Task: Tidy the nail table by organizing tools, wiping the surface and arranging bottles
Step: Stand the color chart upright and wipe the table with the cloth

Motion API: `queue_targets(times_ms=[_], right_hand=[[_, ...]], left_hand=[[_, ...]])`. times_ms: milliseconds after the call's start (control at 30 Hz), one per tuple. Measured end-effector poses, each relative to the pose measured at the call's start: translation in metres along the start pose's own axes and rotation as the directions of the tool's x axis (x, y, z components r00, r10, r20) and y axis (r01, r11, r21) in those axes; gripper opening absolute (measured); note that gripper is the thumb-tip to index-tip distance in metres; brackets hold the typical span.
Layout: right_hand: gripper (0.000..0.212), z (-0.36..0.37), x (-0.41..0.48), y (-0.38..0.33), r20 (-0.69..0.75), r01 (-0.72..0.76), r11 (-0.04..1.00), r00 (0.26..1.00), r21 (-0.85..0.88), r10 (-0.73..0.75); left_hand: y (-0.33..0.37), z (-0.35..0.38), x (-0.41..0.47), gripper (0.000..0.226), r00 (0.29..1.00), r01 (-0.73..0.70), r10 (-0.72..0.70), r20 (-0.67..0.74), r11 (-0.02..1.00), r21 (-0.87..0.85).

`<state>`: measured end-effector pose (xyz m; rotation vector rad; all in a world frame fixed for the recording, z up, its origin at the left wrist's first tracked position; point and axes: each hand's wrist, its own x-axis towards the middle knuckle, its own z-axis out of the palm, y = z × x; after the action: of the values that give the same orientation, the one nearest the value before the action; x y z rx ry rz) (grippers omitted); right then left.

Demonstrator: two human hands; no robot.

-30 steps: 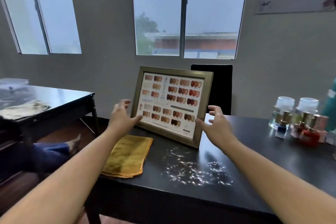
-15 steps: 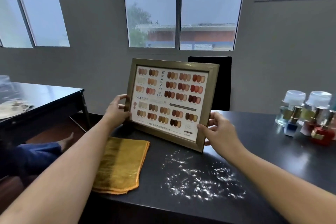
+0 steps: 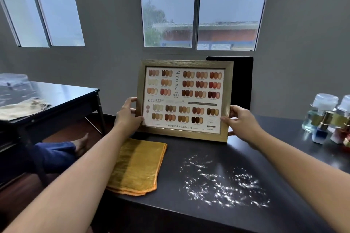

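A framed nail colour chart (image 3: 184, 100) with a gold-brown frame stands upright and faces me over the black nail table (image 3: 217, 153). My left hand (image 3: 128, 115) grips its left edge and my right hand (image 3: 240, 121) grips its lower right edge. A folded yellow cloth (image 3: 138, 166) lies flat on the table below the frame, at the left. White dust and shavings (image 3: 221, 183) are scattered on the surface to the cloth's right. Several bottles (image 3: 329, 119), some with white caps and some with gold caps, stand at the table's right edge.
A black chair back (image 3: 242, 81) rises behind the frame against the wall. A second dark table (image 3: 56, 98) with a pale cloth stands to the left. Between the tables, low down, a person's leg in blue and a bare foot (image 3: 81, 143) show.
Both hands closed on the frame's sides and lifted it from leaning tilted on the table. It is now straighter, higher and facing me.
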<state>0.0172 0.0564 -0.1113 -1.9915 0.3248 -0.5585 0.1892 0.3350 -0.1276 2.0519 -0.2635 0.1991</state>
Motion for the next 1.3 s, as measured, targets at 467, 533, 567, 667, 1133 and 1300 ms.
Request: queue_targets(times_ms=[467, 533, 567, 667, 1133, 1300], right_hand=[[0.019, 0.0, 0.002, 0.011, 0.053, -0.019, 0.999, 0.998, 0.047, 0.017], [0.018, -0.001, 0.001, 0.009, 0.049, -0.002, 0.998, 0.999, 0.065, -0.001], [0.017, -0.002, 0.001, 0.008, 0.05, 0.009, 0.997, 0.999, 0.071, -0.013], [0.016, -0.003, -0.001, 0.004, 0.058, 0.045, 0.997, 0.997, 0.064, -0.049], [0.029, -0.025, 0.029, 0.017, 0.029, -0.024, 0.977, 0.999, 0.212, 0.018], [0.025, -0.007, 0.044, 0.017, 0.306, -0.071, 0.991, 0.951, 0.114, 0.033]], left_hand=[[0.0, -0.005, -0.01, 0.075, 0.995, -0.1, 0.097, 0.036, 0.991, 0.091], [0.002, -0.004, -0.009, 0.077, 0.996, -0.092, 0.09, 0.031, 0.992, 0.084], [0.002, -0.004, -0.008, 0.073, 0.996, -0.087, 0.085, 0.033, 0.992, 0.091], [0.002, -0.002, -0.004, 0.05, 0.996, -0.083, 0.08, 0.033, 0.99, 0.112], [0.002, -0.001, -0.006, 0.06, 0.996, -0.09, 0.086, 0.033, 0.989, 0.114], [0.001, 0.0, -0.003, 0.057, 0.997, -0.074, 0.07, 0.036, 0.99, 0.118]])
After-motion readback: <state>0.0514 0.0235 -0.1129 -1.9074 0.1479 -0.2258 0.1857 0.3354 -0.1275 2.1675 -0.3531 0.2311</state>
